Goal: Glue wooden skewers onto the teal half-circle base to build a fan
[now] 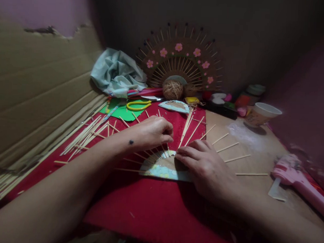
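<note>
A half-round cardboard piece (162,170), with pale blue patchy paper along its edge, lies on the red cloth in front of me. Thin wooden sticks (228,143) fan out from it to both sides. Above its curved edge, my left hand (157,131) is closed, thumb against curled fingers; whatever is in the pinch is hidden. My right hand (200,160) lies over the right part of the piece, fingers stretched out, their tips near the inner ends of the sticks. Its thumb is out of sight.
Loose sticks (82,136) lie at left. Behind are yellow-handled scissors or pliers (138,105), a twine ball (173,89), a crumpled cloth (117,71) and a flower-painted stick fan (178,47). At right are a paper cup (263,114) and a pink glue gun (296,177).
</note>
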{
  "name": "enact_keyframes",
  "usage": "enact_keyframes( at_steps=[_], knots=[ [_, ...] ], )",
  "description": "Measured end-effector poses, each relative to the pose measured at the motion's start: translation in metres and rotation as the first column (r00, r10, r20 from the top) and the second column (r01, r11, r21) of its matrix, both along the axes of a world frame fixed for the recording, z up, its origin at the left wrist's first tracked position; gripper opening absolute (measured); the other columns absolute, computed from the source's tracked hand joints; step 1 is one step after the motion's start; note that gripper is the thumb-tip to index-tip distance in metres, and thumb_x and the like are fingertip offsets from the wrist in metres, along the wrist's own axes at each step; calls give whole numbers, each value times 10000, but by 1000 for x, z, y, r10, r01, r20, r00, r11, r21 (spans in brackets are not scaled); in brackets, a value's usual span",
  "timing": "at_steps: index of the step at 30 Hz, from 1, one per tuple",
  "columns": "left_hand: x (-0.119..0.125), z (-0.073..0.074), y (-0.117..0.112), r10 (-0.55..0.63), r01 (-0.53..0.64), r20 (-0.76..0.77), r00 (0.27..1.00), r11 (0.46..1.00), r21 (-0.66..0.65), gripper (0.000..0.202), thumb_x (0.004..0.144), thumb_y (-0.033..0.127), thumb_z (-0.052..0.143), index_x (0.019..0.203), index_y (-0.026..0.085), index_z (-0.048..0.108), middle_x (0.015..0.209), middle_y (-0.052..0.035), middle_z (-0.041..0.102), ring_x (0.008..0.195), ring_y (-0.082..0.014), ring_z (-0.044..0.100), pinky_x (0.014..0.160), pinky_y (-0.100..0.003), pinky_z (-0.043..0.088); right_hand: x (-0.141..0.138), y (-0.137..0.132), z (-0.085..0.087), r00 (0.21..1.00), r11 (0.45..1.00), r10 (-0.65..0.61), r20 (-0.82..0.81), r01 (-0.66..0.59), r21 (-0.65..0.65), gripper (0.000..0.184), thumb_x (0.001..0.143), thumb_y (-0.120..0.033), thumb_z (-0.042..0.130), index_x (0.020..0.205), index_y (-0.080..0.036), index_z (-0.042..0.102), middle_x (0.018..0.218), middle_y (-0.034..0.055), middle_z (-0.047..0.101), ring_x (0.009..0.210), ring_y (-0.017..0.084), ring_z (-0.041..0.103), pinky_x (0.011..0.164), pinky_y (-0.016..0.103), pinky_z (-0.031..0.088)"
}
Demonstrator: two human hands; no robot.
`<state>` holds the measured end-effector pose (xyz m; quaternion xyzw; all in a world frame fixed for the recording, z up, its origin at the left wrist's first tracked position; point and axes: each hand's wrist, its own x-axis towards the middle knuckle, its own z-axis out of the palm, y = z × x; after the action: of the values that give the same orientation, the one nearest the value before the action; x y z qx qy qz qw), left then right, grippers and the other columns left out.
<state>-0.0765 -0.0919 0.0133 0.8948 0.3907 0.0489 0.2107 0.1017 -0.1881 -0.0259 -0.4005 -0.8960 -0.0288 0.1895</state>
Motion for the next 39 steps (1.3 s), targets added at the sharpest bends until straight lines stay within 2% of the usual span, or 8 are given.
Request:
enact_keyframes(
  at_steps=[5,11,16,21,25,30,35,39],
  knots=[
    [1,0,0,0,1,-11,1000,1000,11,153,785,240,561,741,161,685,674,-26,659,624,-129,543,575,-256,326,0,-1,-1,1000,1000,-20,24,20,6,228,848,-61,456,871,-134,671,953,96,678,844,242,499,752,427,415],
    [1,-3,0,15,-13,54,998,999,-30,162,798,253,553,756,151,672,693,-29,663,637,-125,553,596,-245,357,8,-3,19,981,975,-77,-181,112,192,285,849,-31,428,1071,-82,599,1005,159,613,896,236,533,761,397,475],
    [2,-12,1,109,-101,188,976,994,-49,145,787,239,548,789,141,655,728,-38,675,671,-131,585,630,-238,406,38,-5,40,938,864,-200,-281,304,400,144,863,-93,490,950,-187,555,822,65,593,768,193,568,669,333,470],
    [22,-6,16,211,-203,166,963,977,-66,167,760,254,551,777,139,671,741,-41,697,712,-147,616,670,-239,441,68,-5,42,773,751,-244,-586,533,390,132,824,-117,600,865,-233,554,739,-8,601,669,146,580,652,297,464],
    [55,3,30,222,-223,18,975,975,23,207,760,280,540,711,148,692,680,-38,678,693,-160,615,613,-243,421,75,0,34,765,793,-187,-616,488,365,101,835,-143,592,780,-223,562,696,-9,609,622,138,569,608,280,451],
    [85,-4,49,279,-266,-115,954,957,111,147,675,250,599,564,158,632,486,-41,553,625,-198,589,549,-269,395,74,6,23,795,789,-192,-576,473,391,98,880,-157,533,790,-194,549,628,-9,585,552,123,541,568,242,429],
    [99,-11,62,310,-287,-186,932,948,138,80,617,216,631,577,161,589,574,-75,590,676,-227,605,537,-273,403,77,8,20,797,767,-222,-561,498,404,153,931,-231,481,814,-176,563,639,19,597,557,138,542,562,248,408],
    [108,-7,63,347,-329,-216,912,937,117,128,585,160,685,684,157,605,690,-86,632,795,-250,611,590,-274,427,77,11,17,782,802,-209,-588,481,354,155,926,-216,459,811,-185,558,704,47,600,643,168,550,626,275,430]
  ],
)
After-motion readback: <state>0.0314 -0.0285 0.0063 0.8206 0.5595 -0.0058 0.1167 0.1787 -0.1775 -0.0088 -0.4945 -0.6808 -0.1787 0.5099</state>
